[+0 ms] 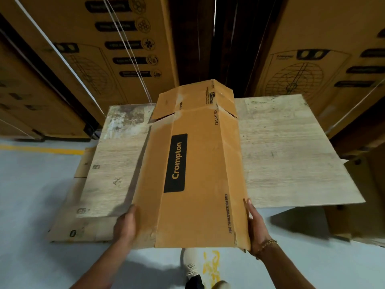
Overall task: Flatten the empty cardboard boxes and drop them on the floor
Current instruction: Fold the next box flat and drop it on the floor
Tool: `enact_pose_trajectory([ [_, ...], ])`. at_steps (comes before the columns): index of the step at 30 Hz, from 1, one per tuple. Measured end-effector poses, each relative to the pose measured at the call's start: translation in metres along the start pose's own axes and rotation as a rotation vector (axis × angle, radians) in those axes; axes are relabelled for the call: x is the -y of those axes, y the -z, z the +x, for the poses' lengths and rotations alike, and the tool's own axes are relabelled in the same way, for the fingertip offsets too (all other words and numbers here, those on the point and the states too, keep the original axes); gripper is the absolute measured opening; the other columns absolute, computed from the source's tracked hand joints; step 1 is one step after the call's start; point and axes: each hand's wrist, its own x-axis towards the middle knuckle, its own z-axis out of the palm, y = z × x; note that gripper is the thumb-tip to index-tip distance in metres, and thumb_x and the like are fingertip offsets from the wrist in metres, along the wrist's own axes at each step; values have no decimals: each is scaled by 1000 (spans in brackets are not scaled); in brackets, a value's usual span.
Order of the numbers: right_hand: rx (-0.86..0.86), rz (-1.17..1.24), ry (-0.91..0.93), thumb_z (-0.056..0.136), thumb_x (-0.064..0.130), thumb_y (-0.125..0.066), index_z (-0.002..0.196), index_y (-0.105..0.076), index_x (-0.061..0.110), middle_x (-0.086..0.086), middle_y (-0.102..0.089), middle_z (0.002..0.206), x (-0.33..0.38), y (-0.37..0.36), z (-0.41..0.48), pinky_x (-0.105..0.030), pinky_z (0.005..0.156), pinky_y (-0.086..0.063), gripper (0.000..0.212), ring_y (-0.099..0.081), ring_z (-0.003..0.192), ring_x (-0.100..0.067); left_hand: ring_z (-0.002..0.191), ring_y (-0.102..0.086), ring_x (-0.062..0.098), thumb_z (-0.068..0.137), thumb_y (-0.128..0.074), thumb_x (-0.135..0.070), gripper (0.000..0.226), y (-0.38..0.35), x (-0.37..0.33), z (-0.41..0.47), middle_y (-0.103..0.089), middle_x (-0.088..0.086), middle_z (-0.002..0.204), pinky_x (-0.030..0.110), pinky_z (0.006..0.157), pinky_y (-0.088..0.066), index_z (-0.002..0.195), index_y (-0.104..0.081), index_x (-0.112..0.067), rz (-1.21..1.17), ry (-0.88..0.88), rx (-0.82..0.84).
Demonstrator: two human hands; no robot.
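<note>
A long brown cardboard box [193, 163] with a black "Crompton" label lies lengthwise over a wooden table [291, 155], its near end sticking out past the table's front edge and its far flaps loose. My left hand [126, 224] presses against the box's left side near the front end. My right hand [257, 228] lies flat against its right side, fingers straight. The box sides slope outward, partly collapsed.
A flattened cardboard sheet [83, 230] lies on the grey floor [31, 195] under the table's left side. Tall stacked cartons [93, 49] stand behind on the left and more cartons [325, 59] on the right. Another box [354, 222] sits low at the right. A yellow floor line [41, 149] runs left.
</note>
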Motion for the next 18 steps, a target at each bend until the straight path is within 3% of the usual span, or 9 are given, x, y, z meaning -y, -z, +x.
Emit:
enact_pose_trajectory([
  [4,83,73,-60,75,83,-50,131,-64,15,-23,-59,133,0,-14,-18,-55,94,-49,89,-57,120,-46,76,-67,33,80,-45,-71,71,-18,-8,-15,-72,16,81,43,72,-52,97,-75,-8,-186,15,243],
  [6,145,179,-63,73,83,-54,131,-63,13,-23,-55,138,-3,-18,-29,-58,102,-43,91,-50,128,-46,69,-66,31,86,-45,-63,66,-20,-14,-20,-71,15,74,37,66,-50,96,-74,-5,-202,-9,269],
  [8,152,224,-7,78,76,-57,133,-61,9,-23,-57,135,-1,-20,-42,-58,103,-43,87,-54,124,-45,64,-65,30,86,-46,-64,66,-17,-18,-23,-69,13,69,35,62,-50,90,-73,-4,-186,-35,247],
  [10,112,144,109,86,60,-59,133,-60,6,-21,-67,116,7,-18,-54,-52,83,-57,71,-68,97,-39,74,-70,34,71,-47,-77,79,-12,-17,-14,-73,15,79,44,70,-57,93,-76,-7,-160,-36,176],
  [12,77,31,185,91,45,-57,128,-60,3,-19,-70,98,23,-13,-70,-40,57,-59,57,-71,73,-33,85,-70,35,68,-45,-83,83,-3,-21,-9,-74,13,93,52,79,-58,100,-76,-13,-96,-74,69],
  [15,14,-190,263,90,37,-63,121,-61,5,-19,-71,102,62,-4,-96,-39,61,-58,45,-70,80,-33,101,-63,38,89,-44,-68,70,18,-47,-44,-67,21,114,46,87,-51,113,-69,-7,40,-187,-112],
  [18,-119,-457,412,87,21,-71,119,-60,1,-19,-71,106,98,2,-113,-27,61,-52,39,-67,79,-23,102,-60,40,95,-44,-62,63,34,-54,-54,-65,22,113,46,87,-49,110,-68,-5,109,-256,-227],
])
